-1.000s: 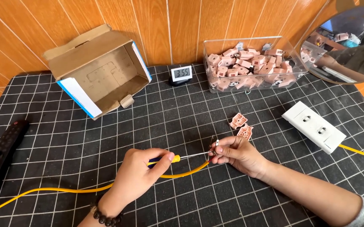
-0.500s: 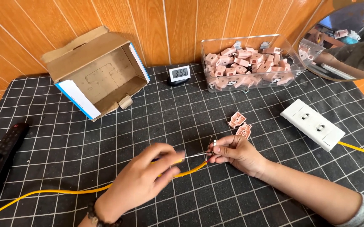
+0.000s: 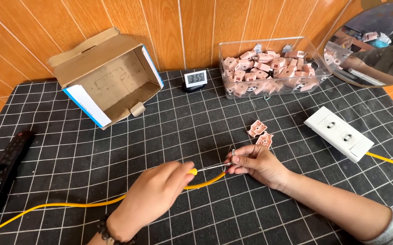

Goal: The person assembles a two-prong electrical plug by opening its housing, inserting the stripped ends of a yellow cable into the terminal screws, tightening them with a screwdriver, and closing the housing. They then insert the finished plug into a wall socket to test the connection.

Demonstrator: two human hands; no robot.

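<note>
My left hand (image 3: pixel 153 195) is closed around a screwdriver (image 3: pixel 205 169) with a yellow handle end and a thin metal shaft that points right. The shaft's tip meets a small metal part pinched between the fingers of my right hand (image 3: pixel 255 164). That hand also holds the end of a yellow cable (image 3: pixel 69 204), which runs left across the black gridded mat (image 3: pixel 196 122). Two small pink plastic pieces (image 3: pixel 261 134) lie just beyond my right hand.
An open cardboard box (image 3: pixel 110 79) lies on its side at the back left. A clear bin of pink pieces (image 3: pixel 271 68), a small digital clock (image 3: pixel 195 79), a white power strip (image 3: pixel 339 134), a black remote (image 3: pixel 3 174) and a round mirror (image 3: pixel 378 43) surround the work area.
My left hand has turned over the screwdriver handle and shifted slightly right. My right hand has stayed in place on the cable end.
</note>
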